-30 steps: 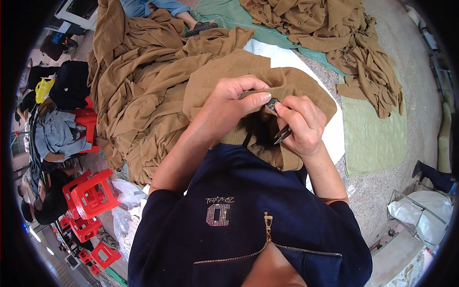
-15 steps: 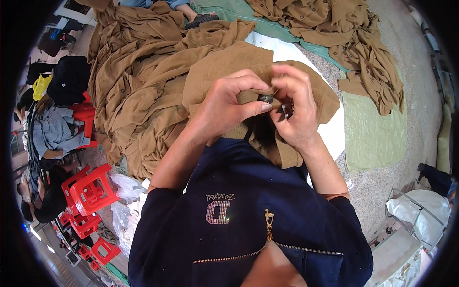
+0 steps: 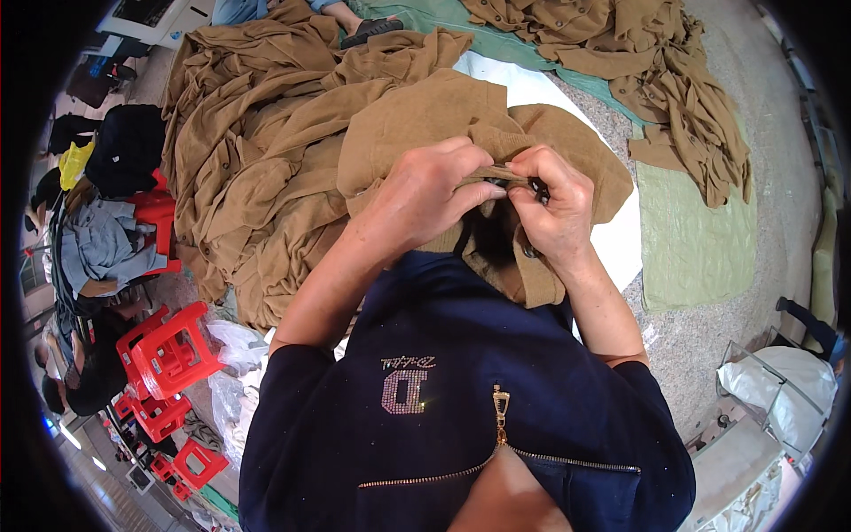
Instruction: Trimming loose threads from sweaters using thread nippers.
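Note:
A brown knit garment [image 3: 425,115] with ribbed edges lies over my lap and the white sheet in front of me. My left hand [image 3: 434,191] is closed, pinching a folded edge of the garment between thumb and fingers. Close beside it, my right hand [image 3: 558,199] is closed too and grips the same edge. A small dark object [image 3: 538,188] shows among the right fingers; most of it is hidden, so its kind is unclear. Between the two thumbs a dark button is only partly visible.
A big heap of brown garments [image 3: 257,160] lies to the left, and another buttoned pile [image 3: 656,80] at the far right. Red plastic stools [image 3: 182,350] stand at the left. A person's sandalled foot [image 3: 370,32] rests beyond the heap. A pale green sheet [image 3: 696,239] covers floor on the right.
My right hand has closed from raised, spread fingers into a pinch on the garment edge. The button, plainly visible before by my left thumb, is now mostly covered.

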Demonstrator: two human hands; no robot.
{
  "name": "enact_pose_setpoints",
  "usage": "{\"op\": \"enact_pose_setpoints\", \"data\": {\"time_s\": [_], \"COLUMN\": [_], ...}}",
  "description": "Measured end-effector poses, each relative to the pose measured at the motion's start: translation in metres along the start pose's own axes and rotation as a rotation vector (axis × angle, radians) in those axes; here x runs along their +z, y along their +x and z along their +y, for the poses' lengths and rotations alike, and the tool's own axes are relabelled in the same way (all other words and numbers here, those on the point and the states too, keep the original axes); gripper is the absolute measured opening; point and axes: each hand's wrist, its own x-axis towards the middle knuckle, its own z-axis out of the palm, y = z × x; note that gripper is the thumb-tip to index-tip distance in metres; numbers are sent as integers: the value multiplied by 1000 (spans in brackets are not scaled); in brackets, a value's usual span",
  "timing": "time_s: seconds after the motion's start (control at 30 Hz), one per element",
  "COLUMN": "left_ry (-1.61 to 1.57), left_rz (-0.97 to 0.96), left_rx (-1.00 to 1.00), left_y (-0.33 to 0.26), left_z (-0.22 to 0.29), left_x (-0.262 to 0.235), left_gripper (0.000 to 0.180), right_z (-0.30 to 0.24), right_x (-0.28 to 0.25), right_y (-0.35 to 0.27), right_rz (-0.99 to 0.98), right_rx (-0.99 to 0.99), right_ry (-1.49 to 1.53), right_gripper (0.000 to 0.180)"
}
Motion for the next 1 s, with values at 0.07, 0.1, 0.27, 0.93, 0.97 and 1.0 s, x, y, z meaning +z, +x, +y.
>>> {"op": "enact_pose_setpoints", "data": {"time_s": [0.07,0.1,0.27,0.93,0.97,1.0], "left_ry": [-52,-52,-4,126,117,116], "left_rz": [50,48,55,148,204,203], "left_rx": [65,65,111,237,241,241], "left_y": [1,1,3,8,8,9], "left_z": [-4,-6,-12,-18,-17,-16], "left_x": [5,8,19,30,32,33], "left_gripper": [21,21,26,24,20,20], "right_z": [1,2,10,17,16,13], "right_x": [0,0,2,-1,0,2], "right_y": [-1,-2,-4,1,2,3], "right_rz": [9,17,82,111,98,84], "right_rx": [86,171,272,248,169,89], "right_ry": [67,133,282,277,191,105], "right_gripper": [12,11,11,10,10,11]}}
